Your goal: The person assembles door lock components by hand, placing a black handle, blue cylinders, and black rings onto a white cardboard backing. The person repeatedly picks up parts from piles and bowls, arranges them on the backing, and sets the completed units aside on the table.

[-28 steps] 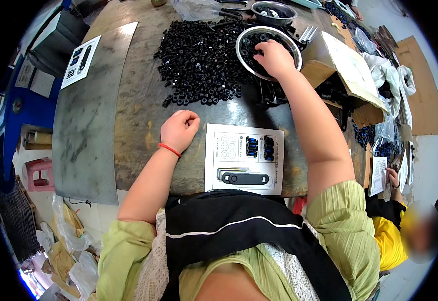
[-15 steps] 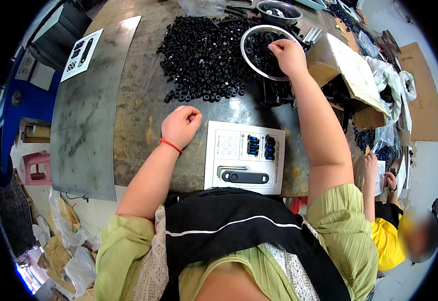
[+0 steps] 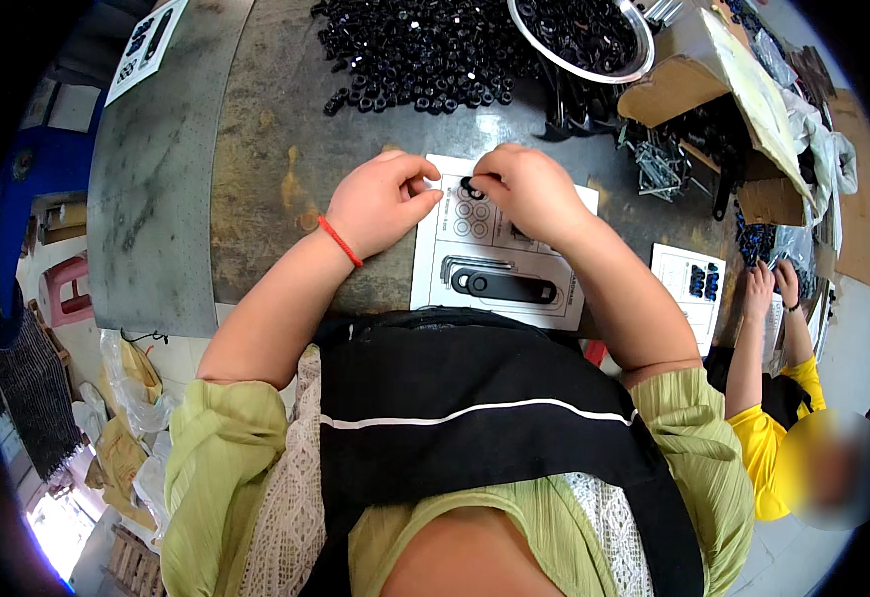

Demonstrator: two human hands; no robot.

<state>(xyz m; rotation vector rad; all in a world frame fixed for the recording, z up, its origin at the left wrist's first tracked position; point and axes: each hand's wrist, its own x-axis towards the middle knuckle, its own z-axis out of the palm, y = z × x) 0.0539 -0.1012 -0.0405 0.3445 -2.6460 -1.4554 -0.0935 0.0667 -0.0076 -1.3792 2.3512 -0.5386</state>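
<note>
Between the thumb and forefinger of my right hand [image 3: 534, 191] is a small black ring [image 3: 472, 187]. It is at the upper part of a white printed card [image 3: 455, 239], over a group of printed circles. The card also shows a long black tool shape [image 3: 504, 287] and bent hex keys. My right hand and forearm hide the card's upper right part. Beside the card's left edge, my left hand [image 3: 390, 199], with a red cord at the wrist, has its thumb and forefinger apart. Nothing shows between them.
A heap of black fasteners [image 3: 415, 55] lies beyond my hands. Right of it are a metal bowl [image 3: 644, 60] of black parts, loose metal pieces [image 3: 659, 164] and a cardboard box [image 3: 674, 85]. Another card [image 3: 688, 289] lies right. A co-worker's hands [image 3: 758, 289] work farther right.
My right hand has come back from the metal bowl to the card, with a black ring in its fingers. My left hand has moved to the card's edge and its fingers have loosened. The view has shifted.
</note>
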